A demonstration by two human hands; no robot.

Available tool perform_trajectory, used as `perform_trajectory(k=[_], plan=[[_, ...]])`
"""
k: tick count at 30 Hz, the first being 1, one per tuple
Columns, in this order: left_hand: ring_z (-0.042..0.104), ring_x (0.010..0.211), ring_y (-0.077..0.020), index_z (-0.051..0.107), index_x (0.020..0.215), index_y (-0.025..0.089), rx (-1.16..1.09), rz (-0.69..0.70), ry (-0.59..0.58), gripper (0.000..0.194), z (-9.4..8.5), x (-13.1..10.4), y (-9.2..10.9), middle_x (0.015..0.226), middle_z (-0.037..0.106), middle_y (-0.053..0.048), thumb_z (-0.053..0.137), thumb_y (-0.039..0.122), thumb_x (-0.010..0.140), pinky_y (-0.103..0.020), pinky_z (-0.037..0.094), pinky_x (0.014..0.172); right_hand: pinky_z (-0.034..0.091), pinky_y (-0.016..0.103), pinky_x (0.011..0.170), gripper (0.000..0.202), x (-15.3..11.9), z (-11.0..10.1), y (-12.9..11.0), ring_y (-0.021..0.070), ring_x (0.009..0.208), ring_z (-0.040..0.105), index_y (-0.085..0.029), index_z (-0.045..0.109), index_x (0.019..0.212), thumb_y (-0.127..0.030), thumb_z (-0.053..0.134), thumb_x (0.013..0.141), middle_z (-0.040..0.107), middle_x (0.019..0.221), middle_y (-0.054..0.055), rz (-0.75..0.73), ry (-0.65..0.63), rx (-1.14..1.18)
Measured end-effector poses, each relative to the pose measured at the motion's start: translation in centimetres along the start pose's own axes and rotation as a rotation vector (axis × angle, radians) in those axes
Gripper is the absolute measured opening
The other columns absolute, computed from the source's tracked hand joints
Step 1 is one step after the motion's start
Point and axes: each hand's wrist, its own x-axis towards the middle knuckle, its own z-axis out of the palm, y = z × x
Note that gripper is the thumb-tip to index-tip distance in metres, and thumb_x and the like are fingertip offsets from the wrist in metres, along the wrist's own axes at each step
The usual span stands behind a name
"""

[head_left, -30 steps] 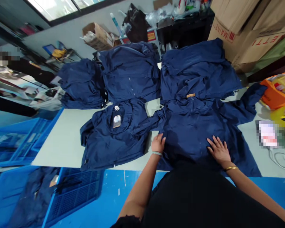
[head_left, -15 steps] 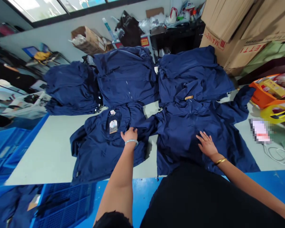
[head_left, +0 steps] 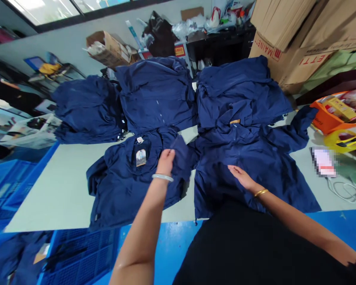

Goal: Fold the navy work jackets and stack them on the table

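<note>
A navy jacket (head_left: 255, 158) lies spread out on the pale table in front of me. My left hand (head_left: 166, 160) is closed on the end of its left-lying sleeve (head_left: 181, 158), raised a little off the cloth below. Over the body of this jacket is my right hand (head_left: 241, 177), turned edge-on with its fingers stretched out and nothing in it. Whether it touches the fabric I cannot tell. To the left, partly under the lifted sleeve, lies a second navy jacket (head_left: 118, 186) with a printed hang tag (head_left: 141, 157) at its neck.
Stacks of folded navy jackets (head_left: 158, 95) line the table's far side. Blue plastic crates (head_left: 80, 253) stand at the lower left. Cardboard boxes (head_left: 287, 59) rise at the back right. A phone (head_left: 323, 161) with a white cable and an orange bin (head_left: 329, 118) lie at the right.
My left hand has taken hold of the sleeve end and lifted it slightly. My right hand has slid left across the jacket and turned from palm-down to edge-on.
</note>
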Motion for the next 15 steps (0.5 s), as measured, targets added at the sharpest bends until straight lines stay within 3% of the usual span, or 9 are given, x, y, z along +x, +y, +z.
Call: perform_trajectory(k=[1, 4, 6, 8, 11, 13, 15], plan=[[0.067, 0.097, -0.0186, 0.069, 0.122, 0.016, -0.161, 0.000, -0.125, 0.049, 2.9, -2.2, 0.9, 0.105, 0.074, -0.004, 0.059, 0.056, 0.095, -0.034, 0.055, 0.093, 0.037, 0.062, 0.120, 0.053, 0.2, 0.5, -1.0, 0.0310, 0.139, 0.056, -0.031, 0.066, 0.131, -0.067, 0.056, 0.093, 0.064, 0.145, 0.011, 0.100, -0.047, 0.207], [0.069, 0.108, -0.0224, 0.063, 0.141, 0.022, -0.462, 0.093, -0.662, 0.068, 10.7, -8.5, 3.0, 0.130, 0.072, -0.011, 0.059, 0.069, 0.092, -0.040, 0.055, 0.098, 0.048, 0.062, 0.109, 0.059, 0.7, 0.4, -3.3, 0.0303, 0.131, 0.063, -0.034, 0.064, 0.131, -0.075, 0.038, 0.097, 0.068, 0.140, 0.008, 0.296, -0.155, 0.613], [0.069, 0.115, -0.0251, 0.067, 0.138, 0.022, -0.442, 0.207, -0.822, 0.066, 14.2, -11.2, 3.0, 0.133, 0.072, -0.013, 0.062, 0.068, 0.091, -0.043, 0.052, 0.105, 0.052, 0.058, 0.107, 0.060, 0.8, -0.6, -3.8, 0.0295, 0.126, 0.066, -0.031, 0.068, 0.122, -0.074, 0.034, 0.098, 0.073, 0.131, 0.008, 0.360, -0.121, 0.693], [0.069, 0.116, -0.0249, 0.074, 0.126, 0.022, -0.314, 0.275, -0.772, 0.052, 15.9, -12.1, 1.7, 0.126, 0.075, -0.011, 0.057, 0.061, 0.096, -0.041, 0.051, 0.108, 0.053, 0.058, 0.105, 0.059, 0.9, -2.1, -3.4, 0.0289, 0.121, 0.068, -0.028, 0.070, 0.115, -0.073, 0.035, 0.099, 0.076, 0.123, 0.009, 0.436, -0.009, 0.698], [0.072, 0.108, -0.0210, 0.077, 0.111, 0.023, -0.044, 0.247, -0.517, 0.037, 16.1, -11.5, -1.4, 0.112, 0.079, -0.007, 0.048, 0.043, 0.102, -0.037, 0.055, 0.102, 0.054, 0.060, 0.102, 0.050, 0.8, -3.9, -2.0, 0.0272, 0.119, 0.068, -0.029, 0.068, 0.112, -0.070, 0.044, 0.098, 0.077, 0.119, 0.008, 0.494, 0.176, 0.626], [0.072, 0.104, -0.0211, 0.077, 0.108, 0.021, 0.075, 0.205, -0.408, 0.032, 15.4, -10.7, -3.2, 0.109, 0.078, -0.008, 0.048, 0.034, 0.101, -0.037, 0.057, 0.100, 0.055, 0.058, 0.102, 0.037, 0.8, -4.6, -1.3, 0.0267, 0.118, 0.069, -0.028, 0.067, 0.113, -0.060, 0.063, 0.093, 0.076, 0.120, 0.008, 0.441, 0.247, 0.495], [0.069, 0.110, -0.0244, 0.076, 0.110, 0.019, 0.155, 0.198, -0.332, 0.030, 14.6, -10.0, -4.0, 0.113, 0.076, -0.012, 0.050, 0.032, 0.100, -0.043, 0.054, 0.105, 0.055, 0.051, 0.105, 0.037, 0.8, -5.2, -1.1, 0.0270, 0.116, 0.069, -0.026, 0.068, 0.112, -0.046, 0.079, 0.083, 0.076, 0.122, 0.009, 0.315, 0.279, 0.301]])
